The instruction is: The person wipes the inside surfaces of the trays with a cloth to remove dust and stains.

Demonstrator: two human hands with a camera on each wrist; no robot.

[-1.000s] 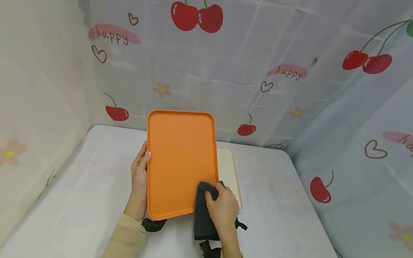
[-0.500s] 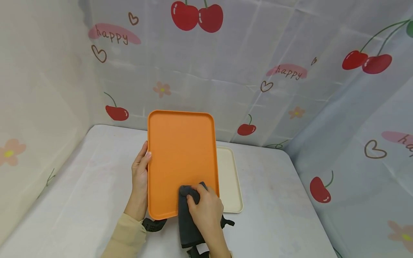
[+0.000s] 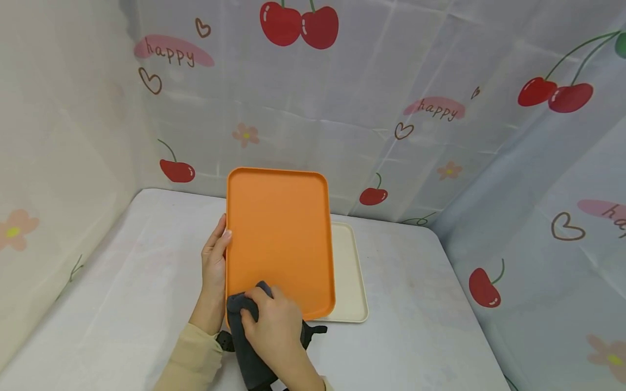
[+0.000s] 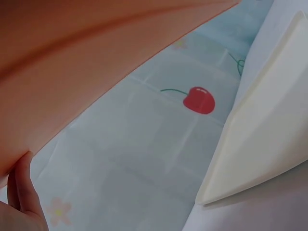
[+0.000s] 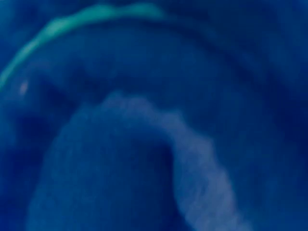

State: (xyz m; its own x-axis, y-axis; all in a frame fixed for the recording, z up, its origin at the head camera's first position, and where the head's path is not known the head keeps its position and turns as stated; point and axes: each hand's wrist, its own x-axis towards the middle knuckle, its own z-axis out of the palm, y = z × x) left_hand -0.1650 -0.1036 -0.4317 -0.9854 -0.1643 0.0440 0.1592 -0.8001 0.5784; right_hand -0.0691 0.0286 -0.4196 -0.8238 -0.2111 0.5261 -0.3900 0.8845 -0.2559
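An orange rectangular tray (image 3: pixel 281 233) is held up, its flat inner face towards the head camera. My left hand (image 3: pixel 213 271) grips its left edge, thumb on the front side; in the left wrist view the fingers (image 4: pixel 26 187) touch the tray's underside (image 4: pixel 86 62). With my right hand (image 3: pixel 276 326) I pinch a dark grey cloth (image 3: pixel 244 336) against the tray's lower left corner. The cloth hangs below the hand and hides that corner. In the right wrist view, blurred cloth (image 5: pixel 106 168) fills the picture.
A cream tray (image 3: pixel 349 271) lies on the white-covered table (image 3: pixel 415 304) behind the orange one, partly hidden by it. A curtain (image 3: pixel 303 108) printed with cherries closes off the back, and similar sheets stand at both sides.
My right hand has slid the cloth leftwards along the tray's lower edge, from the right corner to the left. The orange tray has shifted very slightly right; my left hand keeps its grip.
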